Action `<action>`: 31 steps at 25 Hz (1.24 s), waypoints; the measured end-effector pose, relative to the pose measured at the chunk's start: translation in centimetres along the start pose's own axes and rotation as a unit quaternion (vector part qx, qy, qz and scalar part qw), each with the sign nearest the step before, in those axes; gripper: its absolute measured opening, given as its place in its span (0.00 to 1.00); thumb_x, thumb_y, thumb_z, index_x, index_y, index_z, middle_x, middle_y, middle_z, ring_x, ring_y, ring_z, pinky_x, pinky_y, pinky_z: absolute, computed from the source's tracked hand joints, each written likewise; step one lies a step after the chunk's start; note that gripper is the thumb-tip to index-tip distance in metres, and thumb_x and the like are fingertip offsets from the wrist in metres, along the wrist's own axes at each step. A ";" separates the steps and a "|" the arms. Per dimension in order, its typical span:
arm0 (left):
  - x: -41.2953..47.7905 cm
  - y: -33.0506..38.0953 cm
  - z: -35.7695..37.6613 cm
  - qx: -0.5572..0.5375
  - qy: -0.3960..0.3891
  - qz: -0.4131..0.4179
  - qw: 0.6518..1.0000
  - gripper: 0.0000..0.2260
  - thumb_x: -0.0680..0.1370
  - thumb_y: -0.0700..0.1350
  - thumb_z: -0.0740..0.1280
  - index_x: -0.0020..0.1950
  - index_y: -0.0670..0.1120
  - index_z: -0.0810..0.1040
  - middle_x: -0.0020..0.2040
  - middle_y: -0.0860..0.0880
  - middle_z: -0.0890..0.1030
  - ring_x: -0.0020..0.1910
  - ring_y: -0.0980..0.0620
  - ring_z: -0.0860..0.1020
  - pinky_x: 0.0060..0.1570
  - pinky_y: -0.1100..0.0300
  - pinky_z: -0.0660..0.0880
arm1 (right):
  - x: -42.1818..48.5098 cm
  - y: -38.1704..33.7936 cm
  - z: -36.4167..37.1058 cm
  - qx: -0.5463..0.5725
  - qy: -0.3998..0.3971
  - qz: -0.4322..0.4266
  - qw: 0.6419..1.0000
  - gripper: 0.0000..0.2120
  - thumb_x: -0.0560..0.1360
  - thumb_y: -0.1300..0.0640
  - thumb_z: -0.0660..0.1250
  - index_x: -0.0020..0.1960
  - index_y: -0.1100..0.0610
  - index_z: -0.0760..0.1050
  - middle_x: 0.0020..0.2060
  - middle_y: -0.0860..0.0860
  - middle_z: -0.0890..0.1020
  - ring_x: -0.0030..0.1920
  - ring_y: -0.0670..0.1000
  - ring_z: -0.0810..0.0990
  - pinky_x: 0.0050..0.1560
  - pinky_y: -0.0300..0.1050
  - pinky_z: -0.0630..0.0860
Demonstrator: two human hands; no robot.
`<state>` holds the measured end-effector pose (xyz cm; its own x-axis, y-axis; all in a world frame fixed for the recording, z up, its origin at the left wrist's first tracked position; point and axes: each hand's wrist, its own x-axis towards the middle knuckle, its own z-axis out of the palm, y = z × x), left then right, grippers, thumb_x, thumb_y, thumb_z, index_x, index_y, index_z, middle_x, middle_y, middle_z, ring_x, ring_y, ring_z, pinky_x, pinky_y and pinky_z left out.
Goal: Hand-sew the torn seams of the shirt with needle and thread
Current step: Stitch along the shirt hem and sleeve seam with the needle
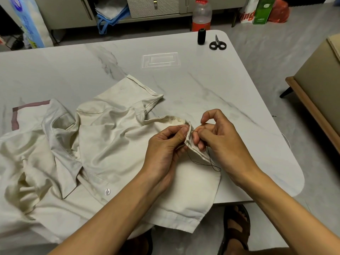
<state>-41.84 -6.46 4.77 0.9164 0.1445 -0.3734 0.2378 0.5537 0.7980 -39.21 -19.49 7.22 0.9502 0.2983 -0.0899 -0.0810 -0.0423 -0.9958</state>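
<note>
Left hand (163, 146) grip: my thumb and fingers pinch the folded seam edge of the shirt (110, 144), which lies spread on the desk (202, 80). Right hand (220, 138) grip: thumb and forefinger pinch the black thread (204, 163) at that seam; needle too small to make out. Legible writing: red "ing" on a white bag (247, 14).

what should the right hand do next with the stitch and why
Probably draw the right hand up and away to pull the stitch tight. Its fingers pinch what looks like a thin needle at the folded seam of the cream fabric shirt, which the left hand grips, and thin black thread hangs in a slack loop below the seam.
</note>
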 end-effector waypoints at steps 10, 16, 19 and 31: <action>0.1 -0.1 0.0 0.067 0.008 0.053 0.996 0.07 0.70 0.41 0.74 0.45 0.39 0.84 0.39 0.42 0.81 0.42 0.47 0.79 0.52 0.53 0.77 | -0.2 0.5 0.1 -0.093 0.008 -0.045 0.995 0.09 0.78 0.67 0.60 0.52 0.53 0.67 0.32 0.51 0.80 0.32 0.49 0.76 0.35 0.43 0.72; -0.1 -0.1 0.1 0.071 0.010 0.062 0.996 0.03 0.72 0.38 0.73 0.43 0.39 0.84 0.40 0.40 0.82 0.40 0.48 0.80 0.46 0.58 0.80 | -0.5 0.2 0.1 -0.135 0.019 -0.068 0.988 0.10 0.77 0.66 0.62 0.51 0.53 0.66 0.32 0.54 0.81 0.33 0.55 0.78 0.34 0.48 0.73; -0.1 0.0 0.2 0.091 0.012 0.081 0.992 0.02 0.73 0.36 0.72 0.44 0.37 0.84 0.41 0.40 0.83 0.40 0.48 0.82 0.44 0.60 0.80 | -0.6 0.3 0.2 -0.149 0.023 -0.073 0.986 0.09 0.78 0.65 0.61 0.52 0.53 0.66 0.33 0.56 0.81 0.34 0.55 0.78 0.35 0.49 0.73; 0.4 -0.1 0.8 0.135 0.030 0.120 0.983 0.04 0.73 0.34 0.73 0.40 0.41 0.84 0.39 0.48 0.84 0.40 0.51 0.80 0.42 0.59 0.79 | -1.1 -0.4 -0.5 -0.269 0.098 -0.109 0.952 0.08 0.72 0.63 0.68 0.45 0.51 0.73 0.31 0.47 0.78 0.32 0.46 0.73 0.32 0.33 0.66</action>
<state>-41.27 -7.08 4.95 0.9378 0.2968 -0.1803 0.1018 0.2615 0.9598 -40.07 -20.32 7.70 0.9693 0.1736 0.1743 0.2390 -0.4972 -0.8341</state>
